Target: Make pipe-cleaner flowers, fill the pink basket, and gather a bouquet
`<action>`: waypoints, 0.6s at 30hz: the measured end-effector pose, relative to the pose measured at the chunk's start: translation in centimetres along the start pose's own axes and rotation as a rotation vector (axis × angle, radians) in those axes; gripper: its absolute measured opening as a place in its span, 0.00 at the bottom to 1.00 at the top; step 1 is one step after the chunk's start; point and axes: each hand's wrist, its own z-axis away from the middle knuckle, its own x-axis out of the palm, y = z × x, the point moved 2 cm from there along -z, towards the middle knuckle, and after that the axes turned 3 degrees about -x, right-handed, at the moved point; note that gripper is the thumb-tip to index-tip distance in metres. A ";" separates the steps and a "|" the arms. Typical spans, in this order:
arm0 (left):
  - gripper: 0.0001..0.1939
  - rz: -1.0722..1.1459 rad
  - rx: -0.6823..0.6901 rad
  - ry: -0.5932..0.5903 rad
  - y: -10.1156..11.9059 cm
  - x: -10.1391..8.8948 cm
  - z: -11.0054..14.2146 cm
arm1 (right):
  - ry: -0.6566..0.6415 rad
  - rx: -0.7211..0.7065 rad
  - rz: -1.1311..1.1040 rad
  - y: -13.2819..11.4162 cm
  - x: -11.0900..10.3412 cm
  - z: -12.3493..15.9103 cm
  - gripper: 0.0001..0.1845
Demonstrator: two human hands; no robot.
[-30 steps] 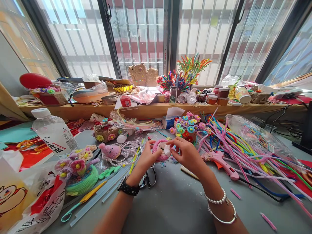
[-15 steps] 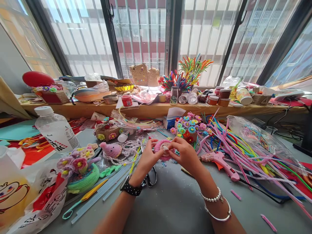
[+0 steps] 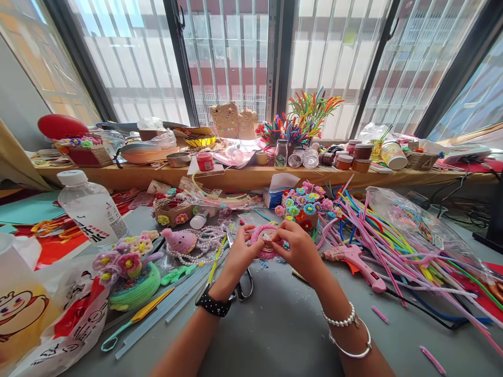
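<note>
both hands are raised just above the grey desk (image 3: 283, 324) and brought together at mid-view, fingertips meeting at one workpiece. the pink, fuzzy, round piece with a pale centre (image 3: 262, 230) is located between them, clear of the near edge of the desk.

left hand (image 3: 244, 252): forearm enters from the lower left and slants inward; thumb lies across the near face of the round piece, fingers curled about its left side. grip is closed on it. a black watch with a white-dotted strap (image 3: 214, 303) sits at the wrist.

right hand (image 3: 297, 248): forearm enters from the lower right, angled up and inward; wrist bent, knuckles uppermost. thumb and forefinger are pinched on a small white piece (image 3: 268, 239) at the pale centre; its material is too small to determine. remaining fingers are folded and partly hidden. a white beaded bracelet (image 3: 341, 318) and a thin silver bangle (image 3: 352, 355) are worn on the forearm.

adjacent items: metal-handled scissors (image 3: 247, 286) lie beside the left wrist, partly covered by it. a pink plastic glue gun (image 3: 359, 265) lies to the right of the right hand, apart from it.
</note>
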 end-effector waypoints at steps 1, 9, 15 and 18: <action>0.25 -0.025 0.005 0.018 0.1 -0.1 0.0 | -0.029 -0.006 0.000 0.0 -0.1 0.0 0.06; 0.23 0.000 -0.023 0.066 0.8 -0.2 0.3 | -0.026 0.023 -0.079 0.3 -0.3 0.0 0.10; 0.21 0.079 -0.084 0.038 1.3 0.3 1.0 | 0.099 0.079 -0.107 0.4 0.0 0.0 0.07; 0.23 0.080 -0.073 0.043 1.3 0.4 1.0 | 0.098 0.058 -0.083 0.2 0.0 0.0 0.06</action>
